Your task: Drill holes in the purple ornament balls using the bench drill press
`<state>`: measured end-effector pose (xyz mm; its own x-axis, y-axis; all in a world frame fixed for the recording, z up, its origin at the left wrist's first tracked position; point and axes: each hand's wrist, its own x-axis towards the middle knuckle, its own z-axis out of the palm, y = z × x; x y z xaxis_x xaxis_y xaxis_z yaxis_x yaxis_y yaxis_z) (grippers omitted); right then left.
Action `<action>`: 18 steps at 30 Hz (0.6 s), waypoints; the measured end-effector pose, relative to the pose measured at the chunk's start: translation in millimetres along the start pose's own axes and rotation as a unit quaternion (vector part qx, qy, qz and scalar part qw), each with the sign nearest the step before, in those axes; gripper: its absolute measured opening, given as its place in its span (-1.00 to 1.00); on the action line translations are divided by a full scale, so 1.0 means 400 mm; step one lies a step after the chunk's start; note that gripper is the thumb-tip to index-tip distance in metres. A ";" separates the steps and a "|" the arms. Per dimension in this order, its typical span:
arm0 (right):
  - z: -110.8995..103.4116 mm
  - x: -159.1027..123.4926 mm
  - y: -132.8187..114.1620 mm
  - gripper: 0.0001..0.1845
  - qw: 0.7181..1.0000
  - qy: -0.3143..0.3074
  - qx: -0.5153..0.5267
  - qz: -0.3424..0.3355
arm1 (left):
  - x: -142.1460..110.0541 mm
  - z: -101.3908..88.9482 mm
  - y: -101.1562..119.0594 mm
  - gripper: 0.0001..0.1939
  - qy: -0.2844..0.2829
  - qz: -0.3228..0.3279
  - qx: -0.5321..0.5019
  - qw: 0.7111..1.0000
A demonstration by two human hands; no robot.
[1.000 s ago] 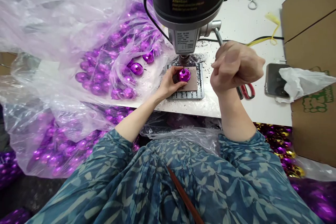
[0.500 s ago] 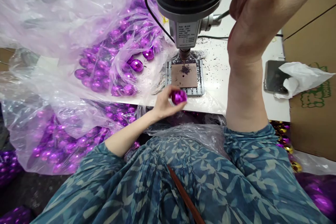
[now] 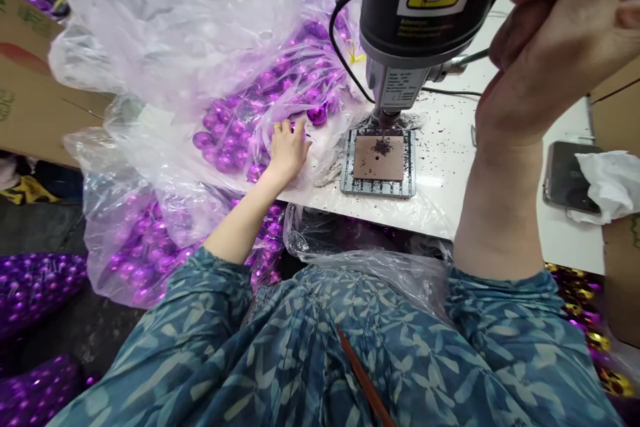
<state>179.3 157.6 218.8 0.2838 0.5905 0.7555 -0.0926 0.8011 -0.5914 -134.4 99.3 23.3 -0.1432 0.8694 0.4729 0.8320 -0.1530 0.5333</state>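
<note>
My left hand point(image 3: 289, 150) reaches over the pile of shiny purple faceted balls point(image 3: 227, 137) on the worktable. Its fingers are apart, at a ball point(image 3: 294, 127) partly hidden under them. Another purple ball point(image 3: 317, 115) lies just to the right of the fingertips. At the upper right, my right hand point(image 3: 565, 47) is closed round the feed lever point(image 3: 473, 59) of a drill press point(image 3: 420, 7); the lever's end is hidden in the hand. Below the chuck, a brown board point(image 3: 379, 163) with a small hole and dark shavings sits on the slotted metal base point(image 3: 410, 188).
Clear plastic sheeting point(image 3: 150, 33) covers much of the left side, with more purple balls in a bag point(image 3: 145, 247) below the table edge. A phone point(image 3: 570, 177) and crumpled tissue point(image 3: 613, 183) lie at the right. Cardboard boxes point(image 3: 40, 73) stand at the left.
My left hand has moved left from in front of the drill base to the ball pile, and the purple ball it held is gone from it. My right hand stays at the lever. The view has shifted left.
</note>
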 end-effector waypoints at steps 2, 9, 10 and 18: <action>0.002 -0.001 0.002 -0.21 0.998 0.061 0.004 -0.026 | 0.069 0.001 -0.038 -0.54 -0.035 -0.051 0.027 0.998; 0.006 -0.002 0.004 -0.19 0.996 0.072 -0.009 -0.045 | 0.069 -0.021 0.041 -0.56 -0.104 -0.133 -0.318 0.933; 0.007 -0.001 0.004 -0.18 0.996 0.069 -0.008 -0.056 | 0.056 -0.018 0.067 -0.53 -0.117 -0.156 -0.382 0.904; 0.010 -0.014 -0.049 -0.21 1.000 0.021 0.001 -0.023 | -0.038 0.101 0.192 -0.32 -0.177 -0.215 -0.515 0.811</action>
<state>175.9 138.9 227.1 0.3273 0.5480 0.7698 -0.0796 0.8278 -0.5554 -46.8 93.4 28.5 0.0126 0.9989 -0.0449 -0.1684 0.0464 0.9846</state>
